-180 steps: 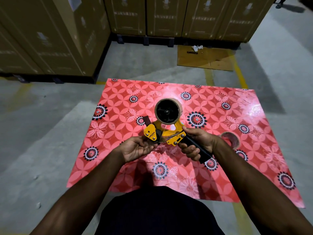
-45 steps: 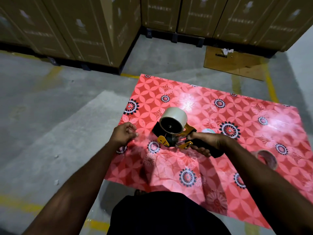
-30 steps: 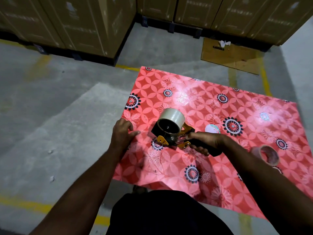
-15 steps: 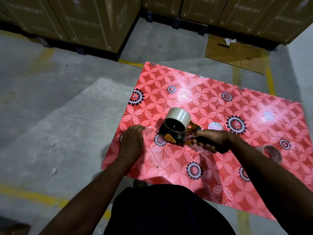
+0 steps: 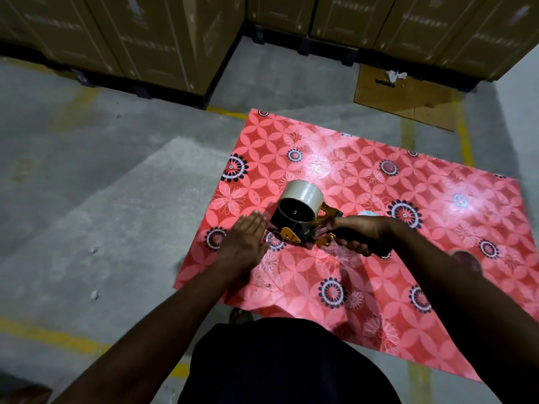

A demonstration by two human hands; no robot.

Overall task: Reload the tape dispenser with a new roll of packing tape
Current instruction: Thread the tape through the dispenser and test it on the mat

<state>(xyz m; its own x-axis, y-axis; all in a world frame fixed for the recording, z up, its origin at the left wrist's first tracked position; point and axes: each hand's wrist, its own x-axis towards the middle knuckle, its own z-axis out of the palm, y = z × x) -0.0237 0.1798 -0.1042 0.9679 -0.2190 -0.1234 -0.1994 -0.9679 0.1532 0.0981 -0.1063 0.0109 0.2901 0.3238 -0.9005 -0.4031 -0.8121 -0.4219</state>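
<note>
My right hand (image 5: 357,234) is closed tight around the black handle of the tape dispenser (image 5: 303,225). My left hand (image 5: 246,243) is flat and wide open, fingers together, palm down. It holds nothing. It sits just beside the front of the dispenser, low over the mat (image 5: 364,182), but I cannot tell if it is pressing on the mat or just above it.

The new roll of tape (image 5: 302,198) is already on the dispenser's wheel. It is clear and shiny. The dispenser is over the mat near its left edge, about halfway between the far edge and the near one.

I think the dispenser is stiff and not heavy, so one hand on the handle is enough. The roll feels firm, I guess, but the loose tape is thin, soft and very sticky. It can fold and stick to itself. I should pinch it by the very end. The front has a cutter with sharp teeth, so I should keep my fingers off that part.

An old empty tape ring (image 5: 466,259) lies near the mat's right edge, partly hidden behind my right arm. The mat lies on a grey floor (image 5: 102,199), with big brown boxes (image 5: 145,39) beyond its far edge.
</note>
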